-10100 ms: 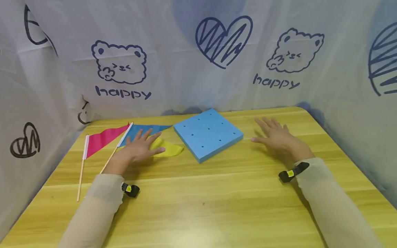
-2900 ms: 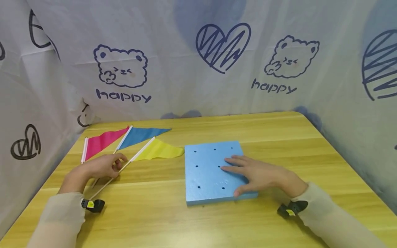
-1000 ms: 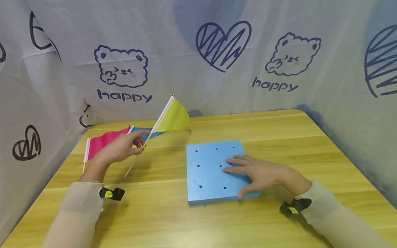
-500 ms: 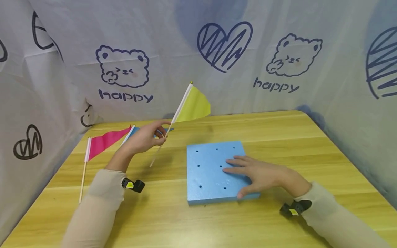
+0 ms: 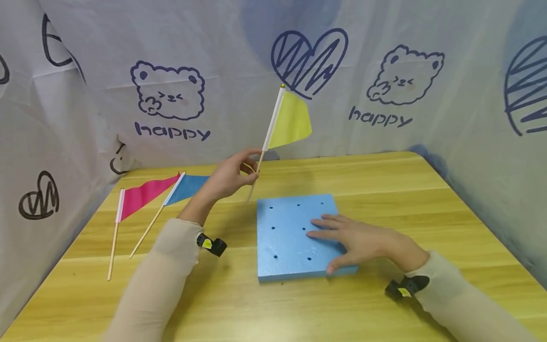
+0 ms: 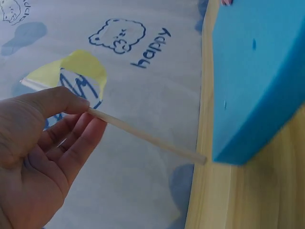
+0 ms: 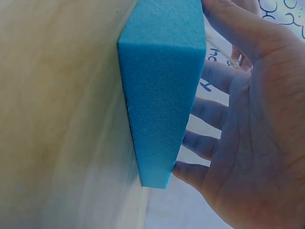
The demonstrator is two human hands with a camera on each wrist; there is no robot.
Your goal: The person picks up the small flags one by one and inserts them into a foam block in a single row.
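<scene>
Since half a second ago, the yellow cloth triangular flag on a thin wooden stick (image 5: 289, 122) has been lifted higher and carried rightward by the left hand (image 5: 235, 173), while the light-blue square foam board (image 5: 279, 242) has not been moved noticeably.

On the yellow wood-grain table (image 5: 299, 313), the board is laid flat; as it is almost square, no long axis can be given. It is probably light and rather stiff, but easily dented, so it is best held with flat fingers. Its right part is covered by the right hand (image 5: 363, 242), whose fingers are spread widely, with the thumb at the near edge.

The yellow flag is held in the air, beside the far left corner of the board. Its long axis is tilted steeply: the top leans to the right, the foot is pointed down and leftward, and the cloth is directed to the right. The cloth is judged soft and very light. The bare wooden stick (image 6: 147, 138), probably stiff but breakable if bent, is pinched between thumb and fingers just below the narrow white sleeve (image 5: 273, 118), which seems a suitable place. At the top, a tiny gold-coloured bead (image 5: 282, 86) is seen.
</scene>
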